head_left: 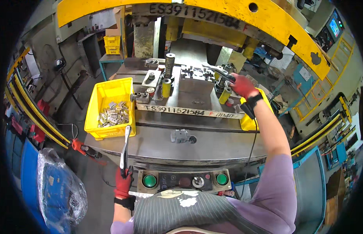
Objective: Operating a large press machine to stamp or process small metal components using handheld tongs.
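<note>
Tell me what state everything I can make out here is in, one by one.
Left hand: red-gloved, closed around a metal-tipped tool.
Right hand: red-gloved, closed around a second tool.
Left yellow bin: part-filled with small metal parts.
Right yellow bin: partly hidden; contents unclear.
Press upper section: raised above the lower die.
Green buttons: no hand on them.
Screen: lit.

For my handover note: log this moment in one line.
left hand: holds silver tool, tip near yellow bin | right hand: holds second tool, tip over die | bin: metal parts inside
</note>
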`<state>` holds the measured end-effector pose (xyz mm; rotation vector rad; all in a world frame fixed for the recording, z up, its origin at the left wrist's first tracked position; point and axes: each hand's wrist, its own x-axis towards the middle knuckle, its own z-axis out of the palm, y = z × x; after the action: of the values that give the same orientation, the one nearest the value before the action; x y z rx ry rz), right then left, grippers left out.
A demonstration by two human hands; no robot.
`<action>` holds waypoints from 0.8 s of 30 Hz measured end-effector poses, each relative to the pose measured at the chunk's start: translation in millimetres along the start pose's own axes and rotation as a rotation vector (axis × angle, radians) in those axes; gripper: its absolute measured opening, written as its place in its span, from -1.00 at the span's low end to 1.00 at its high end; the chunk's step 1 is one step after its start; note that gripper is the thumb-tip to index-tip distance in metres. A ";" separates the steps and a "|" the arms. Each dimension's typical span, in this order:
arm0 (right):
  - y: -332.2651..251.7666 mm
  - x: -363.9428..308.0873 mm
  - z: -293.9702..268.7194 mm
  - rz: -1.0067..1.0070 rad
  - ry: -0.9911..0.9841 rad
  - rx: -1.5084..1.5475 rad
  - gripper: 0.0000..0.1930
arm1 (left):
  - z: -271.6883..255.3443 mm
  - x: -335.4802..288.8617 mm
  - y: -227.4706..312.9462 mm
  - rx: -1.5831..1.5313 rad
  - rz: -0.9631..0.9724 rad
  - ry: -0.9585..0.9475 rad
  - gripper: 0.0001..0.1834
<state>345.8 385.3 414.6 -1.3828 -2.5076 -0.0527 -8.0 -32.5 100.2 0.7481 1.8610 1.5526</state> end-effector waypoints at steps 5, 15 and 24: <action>-3.1 28.6 14.2 -0.043 0.005 -0.204 -0.67 | -10.4 -18.6 8.5 -0.071 -0.059 0.085 -0.74; 15.2 -89.7 15.2 0.080 0.227 0.541 -0.67 | 19.2 45.1 86.6 0.511 0.475 0.018 -0.75; 28.2 -300.1 96.2 0.486 0.404 0.954 -0.73 | 195.7 197.6 313.8 0.891 0.884 -0.345 -0.70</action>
<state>499.3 169.1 242.1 -1.2938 -1.4522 0.7645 21.3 291.3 364.9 2.3032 2.0076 0.7953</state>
